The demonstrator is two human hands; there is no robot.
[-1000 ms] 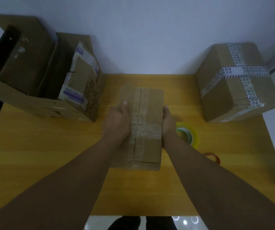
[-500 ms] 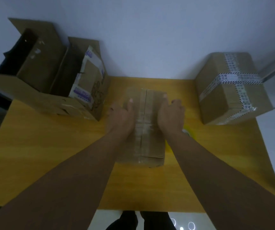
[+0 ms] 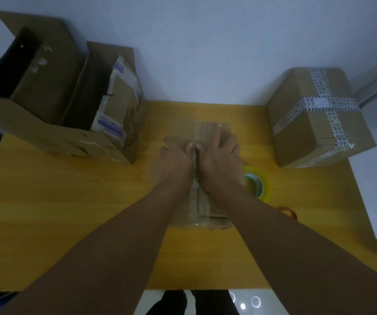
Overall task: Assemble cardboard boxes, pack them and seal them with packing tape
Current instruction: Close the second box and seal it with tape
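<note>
While the small box (image 3: 205, 130) lies at the middle of the table (image 3: 69, 201), it is pressed by the left hand (image 3: 176, 158) and the right hand (image 3: 219, 155), both flat with fingers (image 3: 216, 135) spread beside the taped seam (image 3: 197, 201). This seam is best rubbed firmly outward, so no bubbles are left. The tape roll (image 3: 256, 185) is seen at 3 o'clock.

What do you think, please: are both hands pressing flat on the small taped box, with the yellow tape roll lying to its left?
Not quite. The head view shows the yellow tape roll lying to the right of the small taped box, beside the right hand. The rest holds: the left hand and the right hand both press flat on the box.
</note>
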